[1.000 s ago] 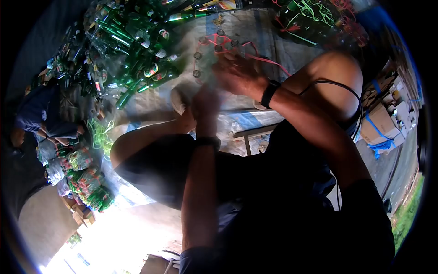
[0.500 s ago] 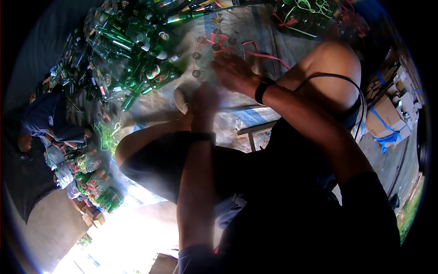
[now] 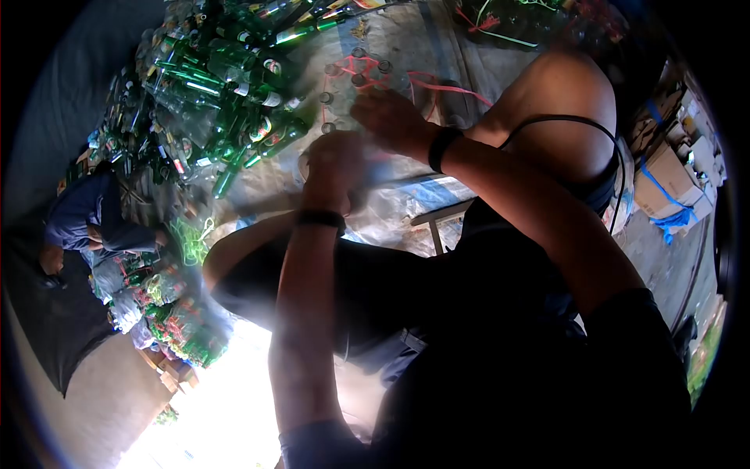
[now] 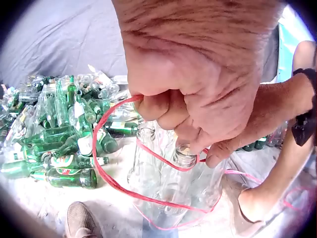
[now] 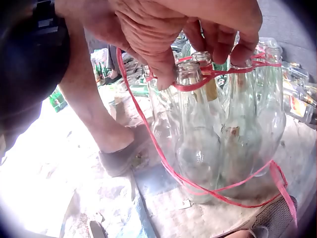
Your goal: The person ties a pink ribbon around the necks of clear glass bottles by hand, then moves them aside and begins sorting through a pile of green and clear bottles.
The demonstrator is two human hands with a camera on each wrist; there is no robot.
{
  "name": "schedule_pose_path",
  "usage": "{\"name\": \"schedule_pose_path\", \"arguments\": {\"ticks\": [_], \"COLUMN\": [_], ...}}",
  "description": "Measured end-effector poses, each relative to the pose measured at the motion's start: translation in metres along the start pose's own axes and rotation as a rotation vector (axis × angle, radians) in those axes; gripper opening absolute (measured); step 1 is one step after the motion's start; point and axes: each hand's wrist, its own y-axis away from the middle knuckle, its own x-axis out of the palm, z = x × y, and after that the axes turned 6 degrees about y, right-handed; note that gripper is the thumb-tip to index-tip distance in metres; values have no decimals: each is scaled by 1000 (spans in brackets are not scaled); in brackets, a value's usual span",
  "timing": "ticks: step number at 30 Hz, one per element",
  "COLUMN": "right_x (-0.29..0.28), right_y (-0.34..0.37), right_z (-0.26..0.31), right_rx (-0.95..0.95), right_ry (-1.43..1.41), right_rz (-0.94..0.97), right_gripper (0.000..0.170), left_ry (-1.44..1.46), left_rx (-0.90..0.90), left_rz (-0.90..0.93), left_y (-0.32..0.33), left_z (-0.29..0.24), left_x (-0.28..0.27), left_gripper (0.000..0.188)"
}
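Red twine (image 5: 215, 74) already loops the necks of clear glass bottles (image 5: 198, 151) upright on the ground sheet (image 3: 414, 35), but binding looks unfinished, the left hand (image 4: 193, 79) clenching slack twine, the right hand (image 5: 173, 29) grasping bottle tops.

Clear glass bottles (image 5: 198, 153) stand upright in a tight cluster on the sheet (image 3: 461, 55), mouths up and uncapped. Flat red string (image 5: 190, 88) bands them at the necks, crossing from one to another. A slack loop rises to the left grip (image 4: 190, 64), which pinches it above the cluster, and droops low across the bodies. The right grip (image 5: 158, 34) holds the necks, thumb at one, fingertips over others.
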Motion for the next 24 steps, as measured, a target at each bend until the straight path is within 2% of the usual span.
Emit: {"name": "schedule_pose_path", "arguments": {"ticks": [2, 5, 12, 17, 21, 24], "right_x": [1, 4, 2, 2, 2, 2], "right_y": [2, 1, 0, -2, -1, -1], "right_z": [-1, -1, 0, 4, 5, 4], "right_rx": [8, 21, 41, 55, 67, 68], "right_ry": [2, 0, -42, -28, -16, -13], "right_rz": [27, 18, 13, 70, 84, 95], "right_gripper": [25, 26, 31, 36, 38, 39], "left_ry": [-36, -10, 8, 224, 237, 300], "left_rx": [91, 23, 54, -40, -78, -129], "left_rz": [-38, 29, 160, 84, 93, 86], "left_y": [-2, -16, -30, -35, -34, -32], "left_z": [3, 8, 17, 38, 40, 48], "left_x": [-4, -4, -16, -1, -2, 7], "left_gripper": [19, 19, 21, 21, 20, 27]}}
